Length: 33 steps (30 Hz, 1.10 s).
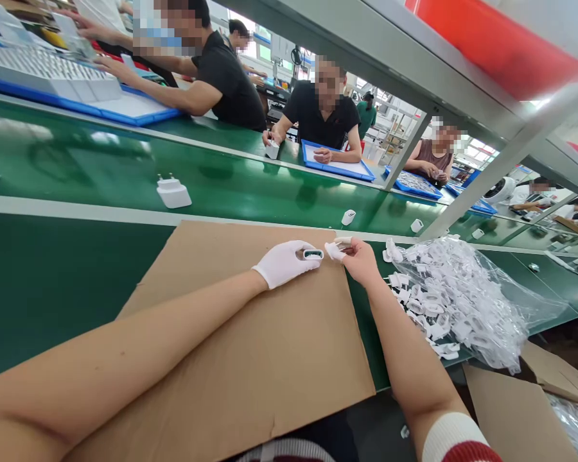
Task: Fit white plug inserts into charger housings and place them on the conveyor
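My left hand (pixel 286 262), in a white glove, is closed around a white charger housing (pixel 313 255). The housing's open end faces up and shows a green circuit board inside. Just to the right, my right hand (pixel 359 256) pinches a small white plastic plug cover (pixel 334 251), with white covers on some fingertips. A small gap separates the two parts. Both hands are above a brown cardboard sheet (pixel 270 346). Beside my right forearm lies a heap of white plug covers (pixel 443 301) spilling from a clear plastic bag (pixel 505 308).
A green conveyor belt (pixel 250 192) runs across ahead, carrying a white charger with two pins (pixel 173 192) and several housings, one housing (pixel 349 217) close by. Co-workers sit opposite with blue trays (pixel 337 168). A metal post (pixel 486 173) rises at the right.
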Available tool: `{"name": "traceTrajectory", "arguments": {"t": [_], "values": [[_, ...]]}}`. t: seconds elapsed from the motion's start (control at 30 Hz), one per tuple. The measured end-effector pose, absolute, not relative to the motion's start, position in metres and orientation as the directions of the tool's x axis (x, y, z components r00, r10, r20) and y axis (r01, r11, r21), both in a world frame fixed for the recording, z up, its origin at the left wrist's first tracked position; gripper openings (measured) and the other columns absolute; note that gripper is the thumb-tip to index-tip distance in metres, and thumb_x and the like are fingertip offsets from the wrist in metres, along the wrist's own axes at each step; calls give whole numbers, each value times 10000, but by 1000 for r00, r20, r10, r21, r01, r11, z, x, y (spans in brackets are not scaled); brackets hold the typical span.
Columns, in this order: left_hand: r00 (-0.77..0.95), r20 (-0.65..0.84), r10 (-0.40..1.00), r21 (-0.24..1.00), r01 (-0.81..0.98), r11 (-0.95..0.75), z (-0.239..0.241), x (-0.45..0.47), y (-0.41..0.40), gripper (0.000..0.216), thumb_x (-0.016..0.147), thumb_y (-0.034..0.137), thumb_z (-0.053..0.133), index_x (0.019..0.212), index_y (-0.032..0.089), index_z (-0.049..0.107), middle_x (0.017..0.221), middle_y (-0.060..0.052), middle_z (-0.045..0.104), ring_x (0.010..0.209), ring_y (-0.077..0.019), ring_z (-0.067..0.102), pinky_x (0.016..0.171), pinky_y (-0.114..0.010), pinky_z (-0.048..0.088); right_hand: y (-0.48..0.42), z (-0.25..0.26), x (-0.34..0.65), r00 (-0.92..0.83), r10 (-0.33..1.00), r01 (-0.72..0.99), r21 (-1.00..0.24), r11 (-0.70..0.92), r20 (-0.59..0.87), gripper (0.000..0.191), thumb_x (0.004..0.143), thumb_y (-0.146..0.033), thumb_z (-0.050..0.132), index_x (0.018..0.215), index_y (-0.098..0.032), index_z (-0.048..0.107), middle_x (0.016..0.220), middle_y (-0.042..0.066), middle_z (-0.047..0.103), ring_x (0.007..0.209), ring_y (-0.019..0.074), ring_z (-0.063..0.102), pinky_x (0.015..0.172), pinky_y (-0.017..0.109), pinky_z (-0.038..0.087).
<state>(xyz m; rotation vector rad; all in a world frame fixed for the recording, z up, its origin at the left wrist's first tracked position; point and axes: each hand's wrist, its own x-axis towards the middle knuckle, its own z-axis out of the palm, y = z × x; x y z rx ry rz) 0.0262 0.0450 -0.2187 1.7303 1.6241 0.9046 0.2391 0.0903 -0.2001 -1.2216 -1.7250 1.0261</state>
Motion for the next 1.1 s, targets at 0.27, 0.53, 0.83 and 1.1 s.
{"name": "traceTrajectory", "arguments": {"t": [0.27, 0.53, 0.83, 1.1], "values": [[42, 45, 998, 814, 577, -61, -219, 26, 46, 383, 756, 526, 721, 1046, 282, 773, 1039, 4, 779, 947, -232, 708, 863, -312, 551, 88, -210, 235, -300, 938, 580, -747, 326, 176, 147, 753, -233, 761, 898, -211, 747, 982, 32, 652, 768, 157, 631, 806, 335, 560], [32, 53, 998, 822, 566, -62, -220, 27, 47, 416, 748, 545, 725, 1060, 277, 787, 1056, -7, 781, 955, -242, 698, 906, -329, 542, 88, -207, 226, -238, 925, 436, -818, 376, 298, 390, 834, -279, 703, 1217, -226, 656, 1119, 63, 735, 905, 188, 676, 900, 359, 565], [39, 35, 999, 816, 576, -51, -216, 27, 46, 377, 736, 587, 721, 895, 246, 748, 856, 2, 755, 843, -241, 696, 812, -332, 533, 63, -189, 213, -492, 738, 523, -520, 675, 463, 259, 888, -132, 531, 1071, -224, 689, 1091, 74, 734, 1056, 236, 656, 963, 374, 531], [68, 73, 995, 834, 543, -99, -222, 27, 49, 420, 741, 636, 692, 867, 236, 718, 904, 0, 761, 891, -246, 693, 852, -345, 523, 60, -182, 204, -634, 670, 655, -192, 730, 385, 493, 715, 52, 435, 1083, -194, 651, 1061, 83, 707, 1011, 265, 584, 827, 346, 484]]}}
